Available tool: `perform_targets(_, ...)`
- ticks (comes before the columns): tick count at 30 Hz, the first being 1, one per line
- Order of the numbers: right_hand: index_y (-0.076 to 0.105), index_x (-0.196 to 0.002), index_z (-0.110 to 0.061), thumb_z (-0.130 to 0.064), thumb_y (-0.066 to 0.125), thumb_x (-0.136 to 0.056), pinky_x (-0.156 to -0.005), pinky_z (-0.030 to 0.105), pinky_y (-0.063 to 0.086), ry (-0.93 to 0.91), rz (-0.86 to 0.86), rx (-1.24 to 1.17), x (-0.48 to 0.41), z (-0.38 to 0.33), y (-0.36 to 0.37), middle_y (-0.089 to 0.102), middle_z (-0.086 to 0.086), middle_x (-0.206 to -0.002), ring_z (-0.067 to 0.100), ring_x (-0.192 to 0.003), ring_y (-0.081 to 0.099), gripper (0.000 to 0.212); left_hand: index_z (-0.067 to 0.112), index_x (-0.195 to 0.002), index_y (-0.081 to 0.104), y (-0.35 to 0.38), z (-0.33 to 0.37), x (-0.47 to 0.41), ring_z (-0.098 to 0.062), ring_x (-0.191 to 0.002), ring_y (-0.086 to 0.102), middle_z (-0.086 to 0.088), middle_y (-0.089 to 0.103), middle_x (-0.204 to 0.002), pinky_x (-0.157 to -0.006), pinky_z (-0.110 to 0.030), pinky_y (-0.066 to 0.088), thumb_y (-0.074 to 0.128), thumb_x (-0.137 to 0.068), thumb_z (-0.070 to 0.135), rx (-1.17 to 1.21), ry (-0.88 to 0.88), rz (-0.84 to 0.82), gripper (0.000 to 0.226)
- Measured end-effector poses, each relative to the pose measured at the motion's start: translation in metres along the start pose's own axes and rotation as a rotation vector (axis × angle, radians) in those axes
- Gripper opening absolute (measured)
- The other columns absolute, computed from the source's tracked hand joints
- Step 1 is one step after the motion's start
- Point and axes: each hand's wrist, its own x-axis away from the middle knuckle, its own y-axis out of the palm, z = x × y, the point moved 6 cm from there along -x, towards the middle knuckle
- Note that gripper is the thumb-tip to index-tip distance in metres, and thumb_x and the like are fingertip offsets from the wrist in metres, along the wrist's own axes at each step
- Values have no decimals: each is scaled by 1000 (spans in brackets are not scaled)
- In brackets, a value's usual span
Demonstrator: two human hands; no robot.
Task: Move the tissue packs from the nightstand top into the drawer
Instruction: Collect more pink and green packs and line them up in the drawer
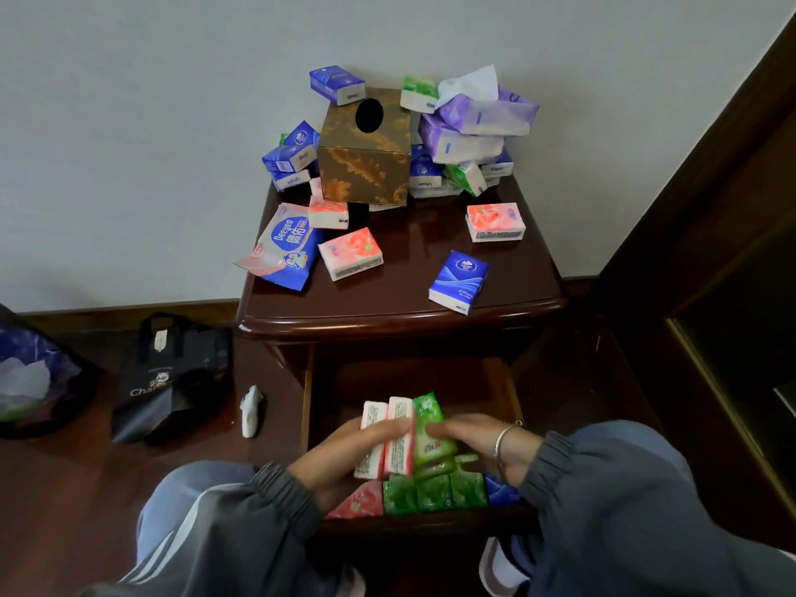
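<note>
holding two pink packs [387,437] on edge in the left grip [344,458], curled round them from the outer side. pinning a green pack [430,428] against them with the right grip [482,441], bent over its face; thumb hidden, so cannot tell the hold underneath. hovering with all three just above the open drawer [306,402], over a front row of packs [430,493] already standing there in red, green and blue.

to do this step well: keep the bundle squeezed from both sides while lowering, to stop any slick wrapper sliding out. set it down on edge just behind the front row, snug against it, not flat on top. release with the right grip first, then slip the left grip out sideways without tipping the pink pair. keep the rows upright and tight, with plenty waiting on the nightstand top [409,273]: loose pink and blue packs near the front, a heap round the tissue box [366,152] at the back. save space for the bulkier purple packs [474,122]. likely well short of halfway, judging by that heap.
</note>
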Motion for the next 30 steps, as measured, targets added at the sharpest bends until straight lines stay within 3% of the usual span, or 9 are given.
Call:
perform_targets(2, 63, -117, -14, -53, 79, -54, -105, 44, 43, 52, -19, 62, -6, 8, 3, 60, 6, -126, 23, -118, 54, 76, 14, -103, 76, -17, -11, -3, -26, -97, 71, -17, 71, -109, -73, -29, 57, 83, -70, 30, 4, -70, 42, 37)
perform_targets(5, 50, -131, -12, -48, 73, -72, -108, 39, 38, 111, 3, 68, -20, 15, 3, 49, 5, -138, 24, -128, 44, 73, 3, -104, 71, -68, -17, -9, -26, -82, 73, -16, 75, -94, -66, -31, 58, 84, -66, 29, -90, -123, 332, 48)
perform_targets(7, 46, -133, -10, -43, 68, -79, -102, 30, 36, 133, 46, 51, -31, 16, 3, 48, 3, -135, 24, -131, 40, 67, -3, -107, 67, -102, -19, -11, -25, -76, 73, -16, 75, -87, -64, -31, 58, 82, -71, 27, -199, -154, 497, 49)
perform_targets(10, 49, -129, -3, -33, 64, -85, -91, 27, 41, 118, 90, -27, -45, 12, 10, 58, 4, -122, 21, -116, 53, 55, -2, -104, 67, -128, -23, -13, -12, -56, 70, -10, 73, -78, -44, -19, 51, 80, -75, 23, -285, -145, 611, 41)
perform_targets(13, 51, -128, -5, -30, 60, -89, -97, 25, 42, 80, 117, -97, -59, 8, 18, 57, 9, -130, 21, -116, 54, 48, 0, -109, 63, -137, -31, -19, -14, -65, 72, -10, 72, -86, -50, -21, 53, 81, -74, 26, -344, -131, 639, 48)
perform_targets(16, 54, -125, -5, -31, 65, -86, -82, 17, 43, 19, 171, -85, -76, 4, 21, 56, 10, -129, 19, -102, 59, 48, 3, -113, 49, -141, -32, -21, -19, -75, 69, -12, 66, -99, -48, -22, 53, 83, -72, 27, -315, -112, 683, 58)
perform_targets(22, 57, -121, -6, -34, 70, -81, -98, 41, 47, 24, 217, 169, -109, 18, 33, 62, 13, -122, 28, -110, 59, 51, 11, -108, 44, -146, -29, -21, -7, -66, 62, 0, 60, -87, -38, -13, 44, 81, -74, 28, -357, -75, 714, 53)
perform_targets(25, 59, -118, -11, -37, 64, -83, -93, 39, 50, 48, 165, 409, -119, 26, 30, 65, 11, -116, 29, -105, 62, 44, 8, -110, 44, -147, -31, -22, -6, -54, 64, -2, 61, -86, -37, -13, 45, 80, -75, 25, -318, -76, 695, 53)
perform_targets(30, 56, -113, -8, -38, 63, -78, -84, 34, 52, 96, 223, 708, -124, 23, 11, 62, 14, -113, 31, -105, 61, 47, 9, -112, 44, -145, -32, -25, -12, -67, 65, -5, 63, -91, -40, -16, 48, 81, -75, 25, -312, -69, 685, 55)
